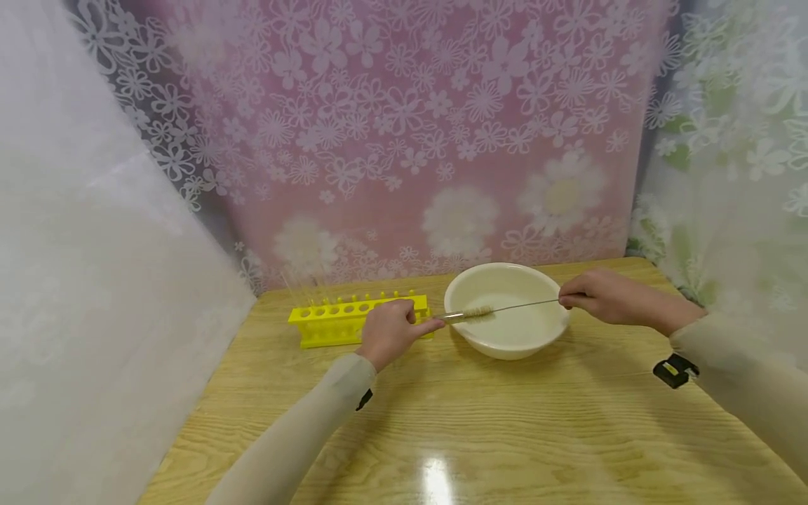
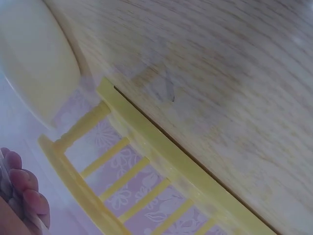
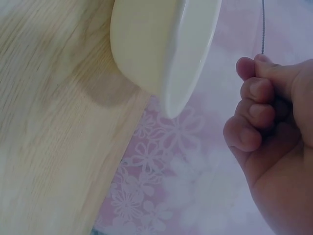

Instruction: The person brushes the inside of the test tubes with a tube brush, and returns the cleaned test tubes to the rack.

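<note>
My left hand (image 1: 389, 330) grips a clear glass test tube (image 1: 452, 318), its mouth pointing right over the near-left rim of a cream bowl (image 1: 505, 345). The bristles of a test tube brush (image 1: 481, 311) stand at the tube's mouth, partly outside it. My right hand (image 1: 596, 296) pinches the far end of the brush's thin twisted wire handle (image 1: 525, 305), right of the bowl. In the right wrist view, the wire (image 3: 263, 29) rises from between thumb and forefinger, with the other fingers curled. The left wrist view catches only the left fingertips (image 2: 36, 200) around the clear tube.
Behind and left of my left hand stands a yellow test tube rack (image 1: 334, 313) with several clear tubes (image 1: 303, 291) upright at its left end. The wooden table (image 1: 404, 421) lies under everything. A flowered curtain (image 1: 410, 140) hangs behind, with pale sheets at both sides.
</note>
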`<state>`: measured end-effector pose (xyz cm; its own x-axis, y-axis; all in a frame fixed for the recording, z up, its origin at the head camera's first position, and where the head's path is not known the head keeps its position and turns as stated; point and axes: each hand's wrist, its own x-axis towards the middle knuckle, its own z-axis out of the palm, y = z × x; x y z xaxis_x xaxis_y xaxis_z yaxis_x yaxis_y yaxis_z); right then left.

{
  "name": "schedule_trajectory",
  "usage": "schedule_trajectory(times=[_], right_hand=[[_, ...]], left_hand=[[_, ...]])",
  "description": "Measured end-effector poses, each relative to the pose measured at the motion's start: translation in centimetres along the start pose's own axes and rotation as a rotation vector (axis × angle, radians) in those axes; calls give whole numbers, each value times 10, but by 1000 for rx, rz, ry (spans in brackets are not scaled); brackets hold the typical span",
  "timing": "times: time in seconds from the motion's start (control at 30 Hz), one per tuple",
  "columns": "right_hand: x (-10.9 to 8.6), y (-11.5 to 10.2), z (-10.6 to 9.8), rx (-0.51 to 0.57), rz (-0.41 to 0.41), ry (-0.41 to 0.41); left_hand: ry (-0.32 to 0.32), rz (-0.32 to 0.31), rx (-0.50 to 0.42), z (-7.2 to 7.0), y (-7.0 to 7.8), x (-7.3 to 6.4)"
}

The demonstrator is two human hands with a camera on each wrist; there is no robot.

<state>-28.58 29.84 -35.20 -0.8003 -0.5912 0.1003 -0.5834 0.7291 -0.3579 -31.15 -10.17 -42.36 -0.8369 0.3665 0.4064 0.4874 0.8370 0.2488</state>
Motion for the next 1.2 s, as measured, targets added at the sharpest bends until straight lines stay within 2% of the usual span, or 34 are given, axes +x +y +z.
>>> schedule_trajectory(times=[0.13, 0.23, 0.4, 0.53, 0.73, 0.87, 1.0, 1.2], right_hand=[[6, -7, 2, -24, -7, -6], [16, -17, 10, -30, -29, -18], [41, -39, 30, 50, -126, -62], [55, -51, 41, 66, -196, -51], [60, -52, 49, 46, -211, -36], [60, -49, 50, 28, -251, -9], [60, -46, 49, 27, -264, -1], [55, -44, 45, 38, -239, -25]], left_hand=[[-23, -22, -17, 3, 1, 0], [-43, -19, -51, 4, 8, 1], [-48, 43, -72, 5, 27, 6], [-34, 63, -68, 5, 37, 9], [-17, 58, 0, 6, 35, 8], [-7, 75, 19, 6, 32, 6], [-9, 59, 38, 6, 30, 5], [-19, 44, 16, 5, 30, 4]])
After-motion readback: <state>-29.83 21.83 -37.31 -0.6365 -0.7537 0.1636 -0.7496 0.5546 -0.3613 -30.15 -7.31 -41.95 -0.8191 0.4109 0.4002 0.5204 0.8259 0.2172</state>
